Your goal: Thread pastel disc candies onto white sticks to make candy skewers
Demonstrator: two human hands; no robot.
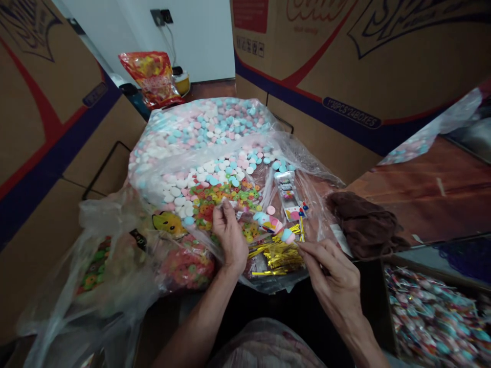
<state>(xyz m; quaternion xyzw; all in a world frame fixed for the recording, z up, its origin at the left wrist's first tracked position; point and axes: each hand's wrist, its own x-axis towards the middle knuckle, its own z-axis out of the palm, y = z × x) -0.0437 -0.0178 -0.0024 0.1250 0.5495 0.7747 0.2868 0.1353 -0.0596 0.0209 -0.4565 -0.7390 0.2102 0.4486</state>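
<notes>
left hand (231, 237) pinches wrapped candy (270, 223); carton (307, 76) reads "1*30pcs*24boxes".

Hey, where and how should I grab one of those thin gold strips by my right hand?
Probably pinch the single gold strip at the upper right of the heap by its upper end, coming from the right: it's thin and juts clear of the tangled strips.
</notes>
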